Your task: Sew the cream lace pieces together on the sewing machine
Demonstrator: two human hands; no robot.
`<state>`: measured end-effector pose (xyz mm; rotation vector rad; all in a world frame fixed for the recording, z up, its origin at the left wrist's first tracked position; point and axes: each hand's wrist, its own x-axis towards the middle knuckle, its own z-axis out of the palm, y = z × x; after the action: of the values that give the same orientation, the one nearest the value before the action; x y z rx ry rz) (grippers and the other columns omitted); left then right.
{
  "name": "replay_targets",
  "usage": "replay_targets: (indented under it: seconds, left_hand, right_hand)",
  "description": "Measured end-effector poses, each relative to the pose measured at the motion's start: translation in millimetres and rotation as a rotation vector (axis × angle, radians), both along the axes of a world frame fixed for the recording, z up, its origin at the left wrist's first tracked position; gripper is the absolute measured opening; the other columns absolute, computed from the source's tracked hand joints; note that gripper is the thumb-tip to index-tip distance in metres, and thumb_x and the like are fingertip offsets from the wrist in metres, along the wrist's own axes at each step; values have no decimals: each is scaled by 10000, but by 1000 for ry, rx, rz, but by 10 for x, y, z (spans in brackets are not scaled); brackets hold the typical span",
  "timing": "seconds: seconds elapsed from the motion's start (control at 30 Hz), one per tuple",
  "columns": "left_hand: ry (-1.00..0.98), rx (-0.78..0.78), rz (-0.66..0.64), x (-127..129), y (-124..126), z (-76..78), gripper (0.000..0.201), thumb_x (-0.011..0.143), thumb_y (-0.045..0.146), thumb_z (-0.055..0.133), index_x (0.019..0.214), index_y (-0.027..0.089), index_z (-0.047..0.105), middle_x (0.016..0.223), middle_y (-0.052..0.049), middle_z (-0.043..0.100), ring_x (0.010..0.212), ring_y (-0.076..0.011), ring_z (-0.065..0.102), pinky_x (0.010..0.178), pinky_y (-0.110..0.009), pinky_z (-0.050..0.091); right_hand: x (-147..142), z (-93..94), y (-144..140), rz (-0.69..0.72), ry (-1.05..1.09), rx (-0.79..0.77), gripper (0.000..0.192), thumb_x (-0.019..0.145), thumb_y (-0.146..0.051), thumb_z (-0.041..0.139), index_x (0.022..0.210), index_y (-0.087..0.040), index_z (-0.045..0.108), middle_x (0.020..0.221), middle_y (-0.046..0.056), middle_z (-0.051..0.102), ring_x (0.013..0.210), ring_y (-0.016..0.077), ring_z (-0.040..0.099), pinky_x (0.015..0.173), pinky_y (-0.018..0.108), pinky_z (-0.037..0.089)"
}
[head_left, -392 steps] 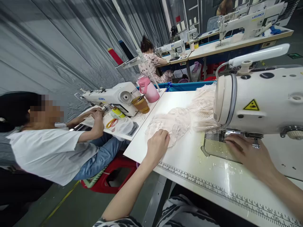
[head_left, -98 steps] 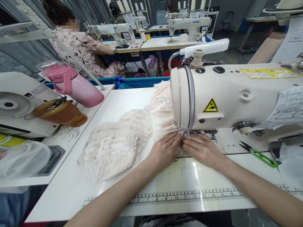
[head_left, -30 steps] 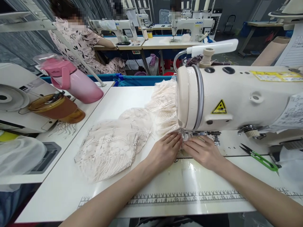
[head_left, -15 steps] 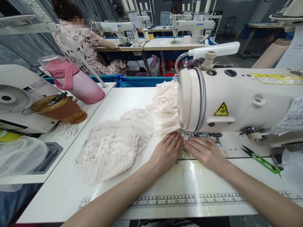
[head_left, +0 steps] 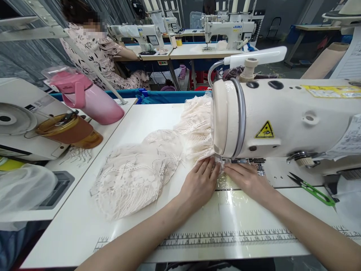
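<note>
My left hand (head_left: 201, 182) lies on the front edge of a gathered cream lace fabric (head_left: 197, 128), its fingers stretched out flat beside the needle area of a sewing machine (head_left: 282, 116). My right hand (head_left: 248, 180) rests on the machine bed just right of the presser foot, fingers extended, the tips close to the fabric edge. The machine head hides the needle and part of the lace. To the left, a second cream lace piece (head_left: 132, 177) with loose dark threads spreads over the table and meets the gathered part.
Green thread snips (head_left: 317, 194) lie right of my right hand. A printed ruler (head_left: 225, 239) runs along the table's front. At left stand a pink bottle (head_left: 90, 101) and an amber cup (head_left: 70, 130). A person (head_left: 93, 56) sits by another sewing machine (head_left: 141, 35) behind.
My right hand has shifted slightly right, and a small gap has opened between the hands at the presser foot. The left hand stays on the lace. The camera view has moved a little.
</note>
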<state>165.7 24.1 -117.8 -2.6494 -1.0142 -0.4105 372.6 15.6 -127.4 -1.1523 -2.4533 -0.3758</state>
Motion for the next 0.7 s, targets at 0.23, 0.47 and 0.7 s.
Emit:
replay_targets:
  seconds: [0.23, 0.47, 0.7]
  left_hand:
    - [-5, -24, 7, 14, -4, 20, 393, 913, 179, 439, 1286, 90, 523, 1208, -186, 615, 1147, -292, 578, 981, -459, 456]
    - [-24, -85, 29, 42, 16, 34, 408, 887, 172, 454, 1283, 104, 524, 1209, -183, 612, 1168, -302, 561, 966, -465, 464]
    - [-71, -19, -96, 10, 29, -9, 347, 917, 117, 407, 1220, 66, 567, 1248, -139, 609, 1197, -246, 551, 1032, -414, 435]
  right_hand:
    - [96, -61, 61, 1, 32, -100, 374, 881, -88, 477, 1200, -243, 597, 1172, 35, 663, 953, 156, 638, 853, 298, 479]
    - [125, -92, 44, -46, 145, -114, 386, 901, -209, 515, 1274, -296, 562, 1082, 45, 695, 889, 184, 659, 747, 311, 539]
    - [80, -73, 62, -50, 185, -188, 298, 935, -290, 479, 1199, -305, 615, 1019, 38, 702, 841, 172, 668, 738, 341, 548]
